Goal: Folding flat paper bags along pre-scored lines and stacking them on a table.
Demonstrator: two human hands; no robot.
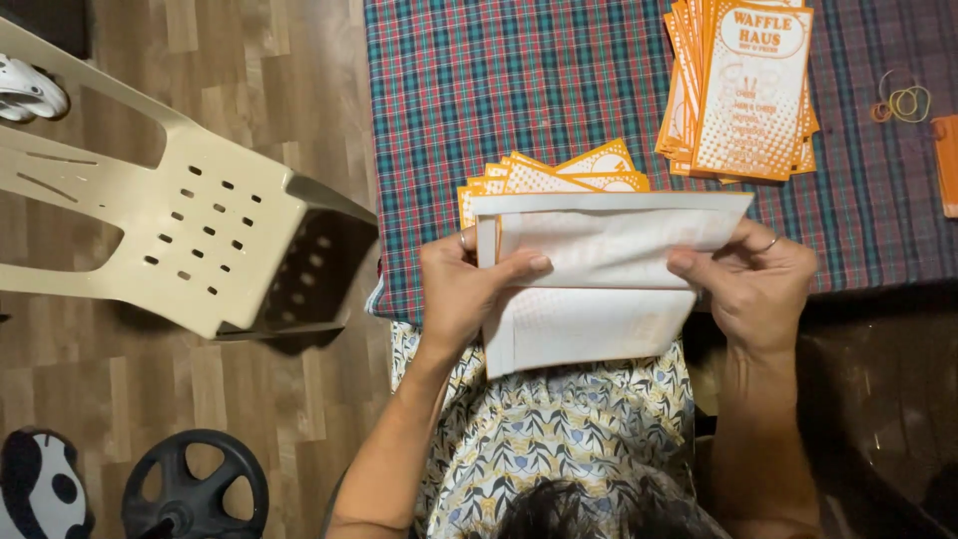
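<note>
White paper (599, 269), folded over on itself, is held up over the near edge of the plaid tablecloth (479, 90), above the person's patterned lap. The left hand (464, 289) pinches its left edge with the thumb pressed on top, and the right hand (753, 284) pinches the right edge the same way. Orange leaflets (554, 175) fan out just beyond it, a bigger stack of leaflets (743, 90) lies far right, and a beige plastic chair (170, 200) stands left.
</note>
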